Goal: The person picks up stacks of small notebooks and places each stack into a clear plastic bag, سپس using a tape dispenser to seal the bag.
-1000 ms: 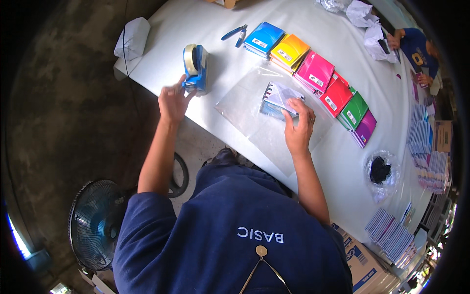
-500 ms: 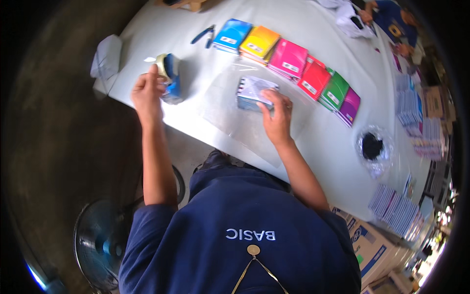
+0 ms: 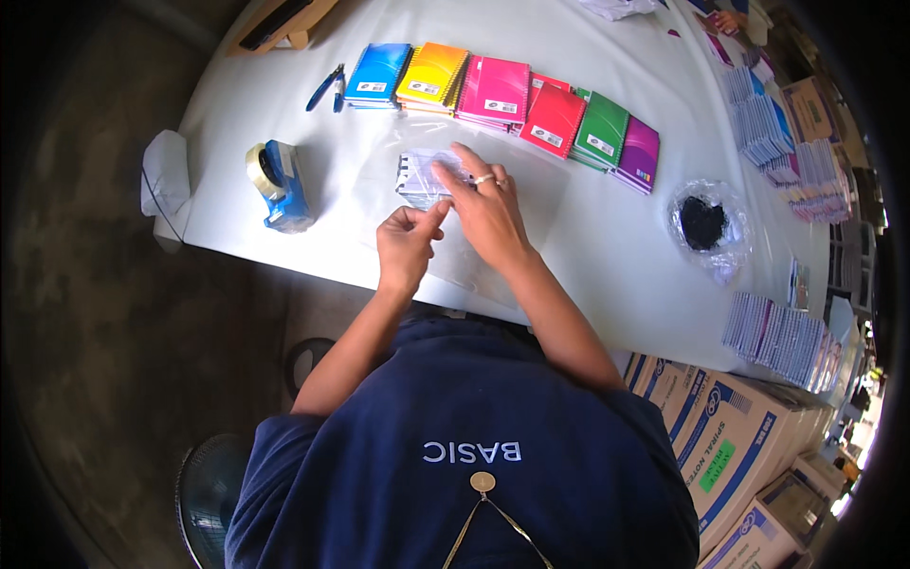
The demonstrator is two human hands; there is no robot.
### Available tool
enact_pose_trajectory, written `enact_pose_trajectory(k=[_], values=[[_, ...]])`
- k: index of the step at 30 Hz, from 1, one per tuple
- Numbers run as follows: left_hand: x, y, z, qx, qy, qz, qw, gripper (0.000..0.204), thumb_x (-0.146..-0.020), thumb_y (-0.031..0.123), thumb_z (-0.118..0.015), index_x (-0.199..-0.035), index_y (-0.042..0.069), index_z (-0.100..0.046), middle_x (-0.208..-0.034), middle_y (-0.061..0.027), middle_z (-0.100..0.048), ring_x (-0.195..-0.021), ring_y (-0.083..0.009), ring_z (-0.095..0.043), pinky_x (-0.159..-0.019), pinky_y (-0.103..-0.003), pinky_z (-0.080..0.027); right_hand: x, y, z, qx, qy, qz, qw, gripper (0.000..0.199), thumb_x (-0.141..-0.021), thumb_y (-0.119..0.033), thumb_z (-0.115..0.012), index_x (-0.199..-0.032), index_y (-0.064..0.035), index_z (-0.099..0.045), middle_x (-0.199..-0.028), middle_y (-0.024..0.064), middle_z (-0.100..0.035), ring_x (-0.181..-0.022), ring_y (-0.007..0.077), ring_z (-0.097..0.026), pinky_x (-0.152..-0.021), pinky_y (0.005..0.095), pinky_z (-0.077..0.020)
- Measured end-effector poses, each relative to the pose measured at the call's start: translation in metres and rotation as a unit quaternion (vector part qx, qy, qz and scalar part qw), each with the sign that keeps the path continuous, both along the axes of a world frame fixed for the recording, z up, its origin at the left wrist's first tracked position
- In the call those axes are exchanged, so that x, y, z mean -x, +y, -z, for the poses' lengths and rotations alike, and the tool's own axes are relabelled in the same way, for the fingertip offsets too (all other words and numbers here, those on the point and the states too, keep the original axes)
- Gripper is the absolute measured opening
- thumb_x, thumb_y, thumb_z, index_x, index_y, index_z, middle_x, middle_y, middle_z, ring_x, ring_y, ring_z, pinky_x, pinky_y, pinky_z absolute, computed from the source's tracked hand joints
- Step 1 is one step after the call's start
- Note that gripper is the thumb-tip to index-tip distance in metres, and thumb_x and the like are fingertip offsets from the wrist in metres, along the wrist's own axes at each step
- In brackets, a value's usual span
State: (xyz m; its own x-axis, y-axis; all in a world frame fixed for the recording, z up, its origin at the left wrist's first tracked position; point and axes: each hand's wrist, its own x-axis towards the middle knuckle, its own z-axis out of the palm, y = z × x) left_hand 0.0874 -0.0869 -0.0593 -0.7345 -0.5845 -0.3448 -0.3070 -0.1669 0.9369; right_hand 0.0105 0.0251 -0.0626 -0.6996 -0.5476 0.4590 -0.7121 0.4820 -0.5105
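A small stack of notebooks in a clear plastic bag (image 3: 417,176) lies on the white table (image 3: 607,266) in front of me. My right hand (image 3: 485,207) rests on the bag, its fingers spread and pressing down the folded flap. My left hand (image 3: 406,245) is just beside it, with thumb and fingertips pinched together at the bag's near edge, seemingly on a small strip of clear tape that is too thin to see well. A blue tape dispenser (image 3: 277,186) stands to the left, apart from both hands.
A row of coloured spiral notebooks (image 3: 502,95) lies at the far side, with blue-handled scissors (image 3: 326,87) to its left. A clear bag of black bits (image 3: 703,224), notebook stacks (image 3: 779,334) and cardboard boxes (image 3: 730,446) are to the right. A fan (image 3: 209,493) stands on the floor.
My left hand has left the tape dispenser and come right to the bagged notebooks, next to my right hand. My right hand stayed on the bag.
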Motion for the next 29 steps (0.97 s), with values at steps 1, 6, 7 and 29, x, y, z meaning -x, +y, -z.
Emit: enact_pose_trajectory(k=[1, 6, 7, 29], values=[[0.000, -0.004, 0.004, -0.005, 0.000, 0.009, 1.000, 0.037, -0.077, 0.031, -0.077, -0.063, 0.006, -0.053, -0.053, -0.0031, -0.056, -0.039, -0.0044, -0.041, -0.037, -0.019, -0.032, 0.002, -0.001, -0.003, -0.028, 0.019, -0.010, 0.999, 0.046, -0.076, -0.006, -0.065, -0.121, -0.0125, -0.059, -0.122, 0.0064, -0.055, -0.098, 0.0262, -0.052, -0.084, 0.0381, -0.0427], [0.006, -0.027, 0.037, -0.002, 0.010, 0.039, 0.999, 0.035, -0.074, 0.029, -0.080, -0.062, 0.007, -0.056, -0.055, -0.0026, -0.057, -0.041, -0.0031, -0.041, -0.038, -0.018, -0.032, 0.025, 0.004, -0.032, -0.046, -0.093, -0.104, 0.989, 0.047, -0.072, -0.012, -0.067, -0.118, -0.0093, -0.061, -0.124, 0.0101, -0.055, -0.106, 0.0311, -0.051, -0.093, 0.0379, -0.0404], [0.006, -0.035, 0.049, 0.036, -0.016, 0.021, 0.999, 0.039, -0.071, 0.034, -0.081, -0.062, 0.006, -0.056, -0.056, -0.0036, -0.059, -0.045, -0.0073, -0.048, -0.043, -0.023, -0.039, 0.032, 0.002, -0.035, -0.049, -0.091, -0.097, 0.990, 0.047, -0.072, -0.012, -0.067, -0.118, -0.0093, -0.061, -0.124, 0.0101, -0.055, -0.106, 0.0311, -0.051, -0.093, 0.0379, -0.0404], [0.113, -0.054, 0.066, 0.144, 0.195, 0.486, 0.840, 0.056, -0.066, 0.010, -0.079, -0.115, 0.000, -0.056, -0.112, -0.0106, -0.062, -0.103, -0.0231, -0.058, -0.093, -0.034, -0.043, -0.011, 0.076, -0.009, 0.243, -0.413, 0.137, 0.867, 0.068, -0.086, -0.032, -0.066, -0.141, -0.0057, -0.034, -0.138, 0.0108, -0.044, -0.125, 0.0187, -0.043, -0.100, 0.0362, -0.0374]])
